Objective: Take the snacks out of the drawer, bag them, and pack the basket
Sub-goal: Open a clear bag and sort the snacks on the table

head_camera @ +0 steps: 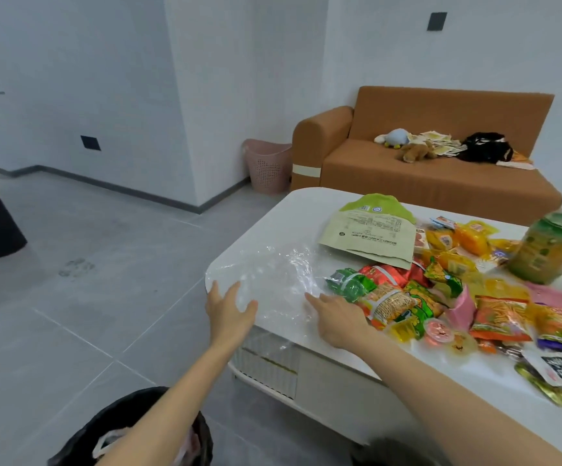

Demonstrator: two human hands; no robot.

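Both open hands, left hand [229,311] and right hand [336,317], reached for a clear plastic bag [272,274] that looked liable to slip off the table edge [215,267].

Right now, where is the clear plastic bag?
The clear bag lies flat on the table's left end, just beyond both hands, left of the snack pile.

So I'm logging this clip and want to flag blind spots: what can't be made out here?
- Snack pile: head view cuts it off at the right edge.
- Jar: label blurred, lid cropped.
- Large green pouch: print too small to read.
- Clear plastic bag: outline and opening lost in glare.
- Dark container: forearm and bottom edge hide it.
- Drawer: none identifiable.
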